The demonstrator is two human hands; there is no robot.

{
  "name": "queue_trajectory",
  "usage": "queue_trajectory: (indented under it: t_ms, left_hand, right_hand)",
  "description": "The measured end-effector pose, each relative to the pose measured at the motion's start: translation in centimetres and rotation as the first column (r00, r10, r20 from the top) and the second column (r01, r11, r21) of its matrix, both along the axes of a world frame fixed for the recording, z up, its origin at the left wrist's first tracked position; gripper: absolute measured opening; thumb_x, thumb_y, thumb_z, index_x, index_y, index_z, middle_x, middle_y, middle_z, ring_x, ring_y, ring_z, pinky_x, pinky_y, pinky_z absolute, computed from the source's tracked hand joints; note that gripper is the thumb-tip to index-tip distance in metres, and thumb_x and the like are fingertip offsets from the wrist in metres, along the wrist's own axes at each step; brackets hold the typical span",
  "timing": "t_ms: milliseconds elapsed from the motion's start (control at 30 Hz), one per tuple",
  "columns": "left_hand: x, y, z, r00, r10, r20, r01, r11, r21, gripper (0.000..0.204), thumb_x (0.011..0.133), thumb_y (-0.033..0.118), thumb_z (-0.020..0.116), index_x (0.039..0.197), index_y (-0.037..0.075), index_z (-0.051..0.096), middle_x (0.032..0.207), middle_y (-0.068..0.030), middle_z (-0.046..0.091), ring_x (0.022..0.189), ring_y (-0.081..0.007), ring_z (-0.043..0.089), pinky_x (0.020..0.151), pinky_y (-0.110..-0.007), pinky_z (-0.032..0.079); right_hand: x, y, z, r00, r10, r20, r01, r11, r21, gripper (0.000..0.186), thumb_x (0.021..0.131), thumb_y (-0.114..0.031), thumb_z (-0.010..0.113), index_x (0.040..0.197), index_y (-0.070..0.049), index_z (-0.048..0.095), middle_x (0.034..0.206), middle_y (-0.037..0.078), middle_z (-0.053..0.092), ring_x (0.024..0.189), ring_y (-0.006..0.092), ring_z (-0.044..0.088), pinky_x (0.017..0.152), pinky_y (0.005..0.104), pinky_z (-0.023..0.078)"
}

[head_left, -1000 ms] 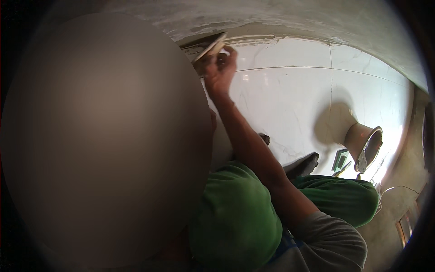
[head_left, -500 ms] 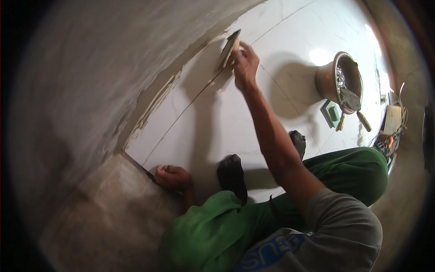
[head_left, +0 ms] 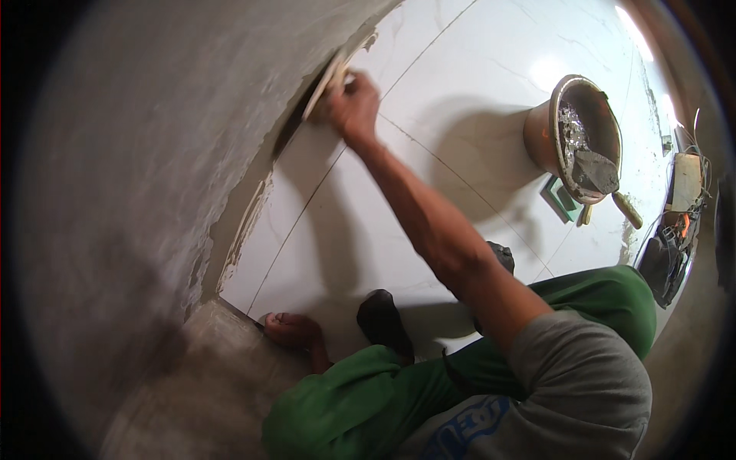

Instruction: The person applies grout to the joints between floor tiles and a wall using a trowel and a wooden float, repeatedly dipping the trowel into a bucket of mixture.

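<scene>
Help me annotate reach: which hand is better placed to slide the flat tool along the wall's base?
Right, probably: the right hand grips the flat tool at the wall; the left hand lies curled, apart from the tool.

We have a bucket [head_left: 541,136] on the tiled floor [head_left: 437,65], a trowel [head_left: 596,172] in its mouth. Before the bucket lies a hand float [head_left: 561,199]; right of the bucket, a block [head_left: 686,182]. Left of the bucket, our right hand [head_left: 355,110] holds a flat tool [head_left: 323,87] by the wall [head_left: 153,153]; also left but nearer us, our left hand [head_left: 293,330].
</scene>
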State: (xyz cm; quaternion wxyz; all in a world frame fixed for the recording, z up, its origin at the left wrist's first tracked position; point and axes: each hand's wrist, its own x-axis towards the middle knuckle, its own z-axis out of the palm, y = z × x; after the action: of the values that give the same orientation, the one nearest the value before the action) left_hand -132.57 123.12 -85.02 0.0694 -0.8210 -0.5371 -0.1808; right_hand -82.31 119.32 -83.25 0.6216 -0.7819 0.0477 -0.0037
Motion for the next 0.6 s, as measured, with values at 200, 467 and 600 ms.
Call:
queue_trajectory:
  t_ms: [200, 467, 600]
  left_hand:
    - [0.7, -1.1, -0.9, 0.999, 0.028, 0.021, -0.027, 0.998, -0.061, 0.026, 0.105, 0.018, 0.051, 0.115, -0.003, 0.062, 0.113, -0.0224, 0.064, 0.105, -0.0432, 0.062, 0.097, -0.053, 0.048]
    - [-2.4, -1.9, -1.7, 0.994, 0.093, -0.065, -0.103, 0.980, -0.170, 0.028, 0.108, 0.020, 0.049, 0.117, -0.003, 0.062, 0.115, -0.0218, 0.063, 0.106, -0.0421, 0.062, 0.094, -0.053, 0.049]
    - [-4.1, -1.5, -1.0, 0.979, 0.170, -0.113, -0.194, 0.949, -0.249, 0.028, 0.109, 0.021, 0.050, 0.117, -0.003, 0.062, 0.115, -0.0205, 0.063, 0.104, -0.0394, 0.062, 0.092, -0.050, 0.050]
  right_hand:
    - [3.5, -5.7, 0.9, 0.995, 0.017, 0.097, -0.024, 0.997, 0.071, 0.041, 0.097, -0.019, 0.071, 0.128, 0.007, 0.071, 0.086, 0.016, 0.078, 0.073, 0.0168, 0.072, 0.067, 0.0366, 0.059]
    - [9.9, -6.9, -0.5, 0.995, 0.071, 0.068, -0.067, 0.996, -0.058, 0.040, 0.096, -0.027, 0.074, 0.115, 0.008, 0.072, 0.082, 0.016, 0.077, 0.075, 0.0206, 0.074, 0.064, 0.0380, 0.059]
    - [2.9, -5.7, 1.2, 0.987, 0.134, -0.088, -0.118, 0.978, 0.172, 0.041, 0.096, -0.023, 0.072, 0.125, 0.006, 0.073, 0.086, 0.020, 0.078, 0.078, 0.0257, 0.075, 0.074, 0.0402, 0.059]
